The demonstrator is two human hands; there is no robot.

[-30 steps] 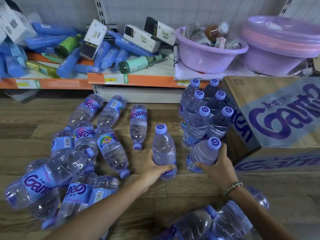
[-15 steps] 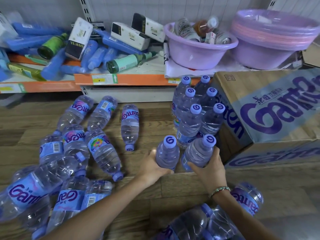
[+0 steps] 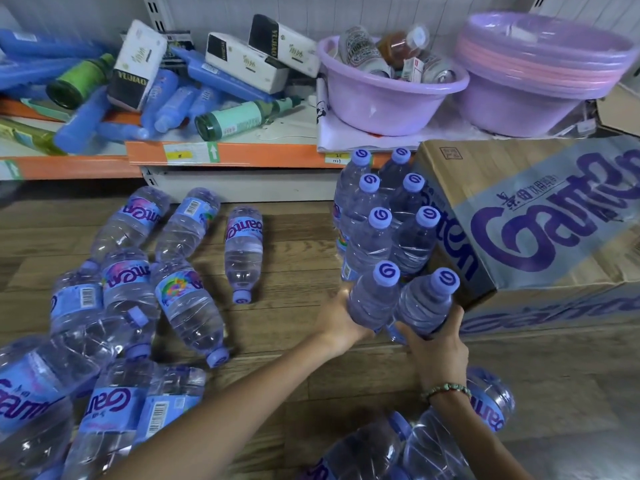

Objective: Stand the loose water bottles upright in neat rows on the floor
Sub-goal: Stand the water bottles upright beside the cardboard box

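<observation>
Clear water bottles with purple caps and Ganten labels cover the wooden floor. Two upright rows of bottles (image 3: pixel 388 216) stand beside a cardboard box. My left hand (image 3: pixel 341 322) grips an upright bottle (image 3: pixel 375 299) at the near end of the left row. My right hand (image 3: pixel 433 351) grips a second upright bottle (image 3: pixel 427 306) right next to it, at the near end of the right row. The two held bottles touch. Several loose bottles (image 3: pixel 138 306) lie on their sides at the left, one alone (image 3: pixel 242 251) in the middle, and more (image 3: pixel 415 445) lie near my right forearm.
A Ganten cardboard box (image 3: pixel 540 230) sits on the floor right of the rows. Behind is a low orange-edged shelf (image 3: pixel 221 154) with blue bottles, white cartons and green bottles. A purple basin (image 3: pixel 388 98) of small items and stacked basins (image 3: pixel 540 74) stand at the back right.
My left hand has slid its bottle to the right until it stands against the bottle in my right hand, at the near end of the rows. The view has shifted slightly right.
</observation>
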